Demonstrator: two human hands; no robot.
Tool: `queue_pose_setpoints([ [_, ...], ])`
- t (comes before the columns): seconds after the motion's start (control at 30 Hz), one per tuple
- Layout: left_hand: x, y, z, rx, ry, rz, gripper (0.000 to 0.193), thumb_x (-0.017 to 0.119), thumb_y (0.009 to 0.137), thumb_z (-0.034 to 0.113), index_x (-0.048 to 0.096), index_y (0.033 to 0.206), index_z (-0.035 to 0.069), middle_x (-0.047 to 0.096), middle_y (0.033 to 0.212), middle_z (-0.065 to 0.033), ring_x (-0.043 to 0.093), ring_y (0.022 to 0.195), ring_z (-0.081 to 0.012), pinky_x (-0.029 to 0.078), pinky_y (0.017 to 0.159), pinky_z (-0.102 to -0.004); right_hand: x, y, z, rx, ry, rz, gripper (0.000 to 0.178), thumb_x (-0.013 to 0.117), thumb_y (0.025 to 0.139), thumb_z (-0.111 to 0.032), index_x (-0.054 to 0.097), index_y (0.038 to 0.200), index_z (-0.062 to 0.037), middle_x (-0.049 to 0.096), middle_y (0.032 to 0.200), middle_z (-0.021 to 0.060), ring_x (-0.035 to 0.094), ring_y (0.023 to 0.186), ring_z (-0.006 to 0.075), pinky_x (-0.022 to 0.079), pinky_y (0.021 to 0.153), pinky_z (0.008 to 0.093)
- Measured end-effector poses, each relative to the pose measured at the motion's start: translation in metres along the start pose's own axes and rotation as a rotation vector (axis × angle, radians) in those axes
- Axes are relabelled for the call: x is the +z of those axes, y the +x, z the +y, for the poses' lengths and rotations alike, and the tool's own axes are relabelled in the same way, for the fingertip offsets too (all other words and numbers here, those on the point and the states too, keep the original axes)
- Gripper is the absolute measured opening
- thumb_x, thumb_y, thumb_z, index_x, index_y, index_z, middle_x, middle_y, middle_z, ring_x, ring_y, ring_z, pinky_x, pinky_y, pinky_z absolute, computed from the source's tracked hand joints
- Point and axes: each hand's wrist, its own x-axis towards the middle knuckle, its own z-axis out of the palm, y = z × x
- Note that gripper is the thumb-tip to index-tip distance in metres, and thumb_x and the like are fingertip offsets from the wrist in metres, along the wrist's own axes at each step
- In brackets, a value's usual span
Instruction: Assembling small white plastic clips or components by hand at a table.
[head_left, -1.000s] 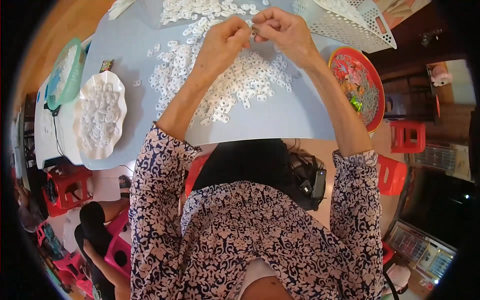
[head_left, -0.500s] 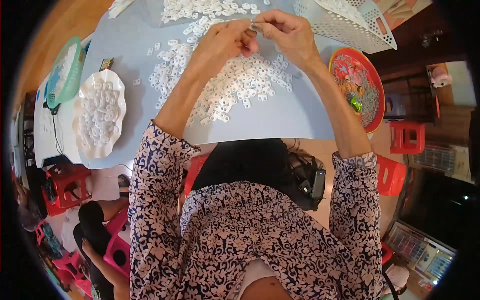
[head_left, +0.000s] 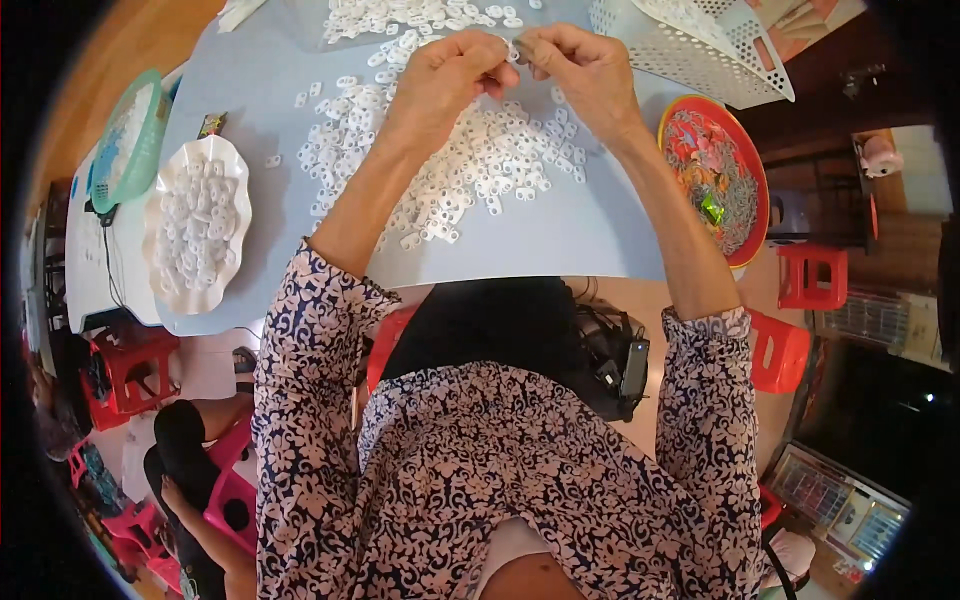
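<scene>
Over the far part of the table, my left hand (head_left: 446, 85) has thumb and fingers closed in a pinch on a small white plastic piece (head_left: 514, 52) that shows at its fingertips. Close on its right, my right hand (head_left: 588, 82) is also pinched, its fingertips beside the piece; what they hold is too small to make out. Beneath and between my forearms spreads a pile of white plastic pieces (head_left: 480, 170) with holes in them.
A scalloped white dish (head_left: 155, 255) of the same pieces stands left, near a green basket (head_left: 150, 130). To the right are a red tray (head_left: 762, 190) with small grey metal parts and a perforated white basket (head_left: 700, 75). Another person's leg (head_left: 190, 430) shows lower left.
My hands have drawn slightly apart at the fingertips, and the white piece now shows between them. The pile and containers have stayed in place.
</scene>
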Motion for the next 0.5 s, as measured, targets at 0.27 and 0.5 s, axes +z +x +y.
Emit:
queue_pose_setpoints([
  [0.27, 0.002, -0.003, 0.01, 0.123, 0.421, 0.023, 0.017, 0.053, 0.089, 0.015, 0.062, 0.092, 0.0, 0.061, 0.076, -0.0058, 0.055, 0.074, -0.013, 0.044, 0.07, -0.0266, 0.008, 0.009, -0.011, 0.063, -0.096, -0.018, 0.02, 0.065, 0.083, -0.019, 0.067, 0.078, 0.0001, 0.06, 0.065, -0.0006, 0.05, 0.058, 0.0055, 0.04, 0.053, 0.0207],
  [0.5, -0.016, 0.003, 0.022, 0.288, 0.146, 0.225, 0.018, 0.048, 0.089, 0.012, 0.055, 0.09, -0.005, 0.056, 0.074, -0.01, 0.055, 0.079, -0.0202, 0.045, 0.077, -0.032, 0.011, 0.006, 0.001, 0.133, -0.251, -0.056, 0.019, 0.062, 0.088, -0.018, 0.067, 0.084, 0.0002, 0.06, 0.068, -0.0015, 0.048, 0.062, 0.0048, 0.04, 0.055, 0.0204],
])
